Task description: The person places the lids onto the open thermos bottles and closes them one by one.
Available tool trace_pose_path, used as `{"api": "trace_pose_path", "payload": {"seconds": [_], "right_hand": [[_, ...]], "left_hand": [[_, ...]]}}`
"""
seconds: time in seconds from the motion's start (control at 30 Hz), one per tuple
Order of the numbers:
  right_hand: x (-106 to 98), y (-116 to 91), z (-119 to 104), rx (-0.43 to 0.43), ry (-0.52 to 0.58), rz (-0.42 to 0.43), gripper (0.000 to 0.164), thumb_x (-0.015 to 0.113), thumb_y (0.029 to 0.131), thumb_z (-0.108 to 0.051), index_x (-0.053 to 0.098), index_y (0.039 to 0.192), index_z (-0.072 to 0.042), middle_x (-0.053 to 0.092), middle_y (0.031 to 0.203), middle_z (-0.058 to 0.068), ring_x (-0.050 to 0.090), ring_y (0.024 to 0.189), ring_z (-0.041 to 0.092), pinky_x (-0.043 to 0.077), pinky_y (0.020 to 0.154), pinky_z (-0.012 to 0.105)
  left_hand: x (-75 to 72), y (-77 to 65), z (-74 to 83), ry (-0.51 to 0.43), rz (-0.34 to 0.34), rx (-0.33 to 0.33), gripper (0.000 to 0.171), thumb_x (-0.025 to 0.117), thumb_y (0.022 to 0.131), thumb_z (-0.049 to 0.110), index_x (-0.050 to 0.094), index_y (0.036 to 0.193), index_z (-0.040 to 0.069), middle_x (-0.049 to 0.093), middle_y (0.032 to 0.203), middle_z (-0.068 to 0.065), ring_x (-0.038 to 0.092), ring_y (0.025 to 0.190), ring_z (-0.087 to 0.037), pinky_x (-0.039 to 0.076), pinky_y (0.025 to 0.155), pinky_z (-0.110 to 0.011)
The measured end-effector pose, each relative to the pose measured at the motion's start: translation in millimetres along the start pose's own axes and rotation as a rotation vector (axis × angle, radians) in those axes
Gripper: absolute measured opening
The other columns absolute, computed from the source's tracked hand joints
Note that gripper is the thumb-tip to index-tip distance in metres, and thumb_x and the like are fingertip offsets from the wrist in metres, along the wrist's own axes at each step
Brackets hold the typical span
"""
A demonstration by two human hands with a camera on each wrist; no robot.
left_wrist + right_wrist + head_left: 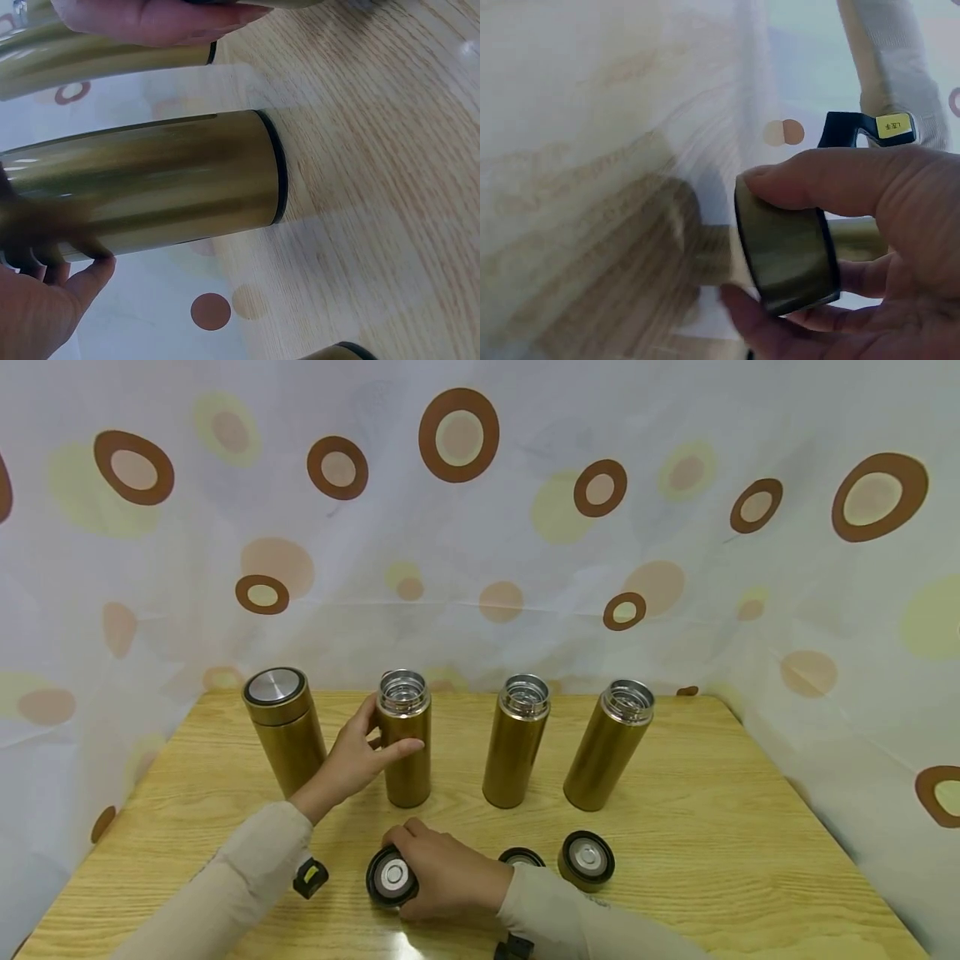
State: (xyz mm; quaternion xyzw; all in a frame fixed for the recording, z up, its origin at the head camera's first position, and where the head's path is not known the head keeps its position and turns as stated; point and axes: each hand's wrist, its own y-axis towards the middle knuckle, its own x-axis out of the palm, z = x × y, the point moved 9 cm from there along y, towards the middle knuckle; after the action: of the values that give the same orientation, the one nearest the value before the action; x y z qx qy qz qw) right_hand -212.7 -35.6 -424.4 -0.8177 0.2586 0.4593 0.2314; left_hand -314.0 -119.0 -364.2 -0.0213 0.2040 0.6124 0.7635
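My left hand (362, 758) holds a gold thermos bottle (408, 768), the second from the left, with the thumb across its front and the fingers around its far side. The bottle stands upright and uncapped, its steel mouth showing. In the left wrist view, the fingers of my left hand (37, 307) lie against the side of this bottle (187, 172). In front of it, my right hand (453, 870) grips a gold and black bottle lid (392, 877), its inner side facing up. The right wrist view shows the lid (787, 251) between thumb and fingers.
A capped bottle (288, 735) stands at the far left. To the right stand two uncapped bottles, one in the middle (516, 752) and one farther right (606, 756). Two lids, one (587, 860) beside another (521, 857) partly behind my right arm, lie on the wooden table (712, 827).
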Motion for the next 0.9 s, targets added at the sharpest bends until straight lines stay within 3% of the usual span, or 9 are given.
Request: {"api": "trace_pose_path", "payload": {"seconds": [0.2, 0.43, 0.67, 0.77, 0.9], "right_hand": [[-0.5, -2.9, 6.4, -0.051, 0.195, -0.002, 0.066, 0.082, 0.076, -0.019, 0.047, 0.131, -0.010, 0.051, 0.123, -0.003, 0.052, 0.105, 0.002, 0.045, 0.089, 0.018], [-11.1, -10.3, 3.7, -0.079, 0.303, 0.019, 0.068, 0.081, 0.078, -0.027, 0.046, 0.134, -0.011, 0.055, 0.127, -0.005, 0.050, 0.114, 0.003, 0.043, 0.096, 0.022], [-22.8, -19.1, 5.7, -0.061, 0.469, 0.037, 0.065, 0.081, 0.079, -0.027, 0.048, 0.132, -0.012, 0.057, 0.117, -0.009, 0.056, 0.079, 0.002, 0.050, 0.072, 0.019], [-27.1, -23.0, 6.9, -0.070, 0.579, 0.046, 0.062, 0.079, 0.081, -0.026, 0.048, 0.133, -0.014, 0.056, 0.118, -0.008, 0.058, 0.086, 0.004, 0.054, 0.074, 0.023], [-35.1, -30.2, 2.6, -0.103, 0.732, 0.060, 0.057, 0.076, 0.083, -0.021, 0.049, 0.133, -0.017, 0.053, 0.124, -0.005, 0.056, 0.105, 0.008, 0.053, 0.086, 0.025]], "left_hand": [[-0.3, -0.8, -0.8, 0.002, 0.006, -0.007, 0.084, 0.074, 0.086, 0.027, 0.023, 0.150, 0.012, 0.039, 0.145, -0.014, 0.034, 0.137, -0.036, 0.034, 0.107, -0.055], [-0.6, -0.1, -1.6, 0.004, 0.008, -0.011, 0.085, 0.075, 0.085, 0.029, 0.023, 0.151, 0.012, 0.039, 0.145, -0.014, 0.035, 0.137, -0.036, 0.035, 0.107, -0.056], [-1.4, 1.2, -1.7, 0.004, 0.013, 0.002, 0.082, 0.074, 0.086, 0.026, 0.025, 0.150, 0.011, 0.040, 0.145, -0.014, 0.035, 0.137, -0.036, 0.034, 0.106, -0.057], [-1.3, 1.2, -2.1, 0.003, 0.016, 0.009, 0.081, 0.074, 0.086, 0.025, 0.025, 0.149, 0.011, 0.041, 0.144, -0.015, 0.036, 0.136, -0.036, 0.034, 0.106, -0.057], [-0.3, 0.7, -2.8, 0.001, 0.021, 0.015, 0.081, 0.074, 0.086, 0.026, 0.026, 0.149, 0.012, 0.042, 0.142, -0.014, 0.038, 0.135, -0.035, 0.035, 0.106, -0.057]]}}
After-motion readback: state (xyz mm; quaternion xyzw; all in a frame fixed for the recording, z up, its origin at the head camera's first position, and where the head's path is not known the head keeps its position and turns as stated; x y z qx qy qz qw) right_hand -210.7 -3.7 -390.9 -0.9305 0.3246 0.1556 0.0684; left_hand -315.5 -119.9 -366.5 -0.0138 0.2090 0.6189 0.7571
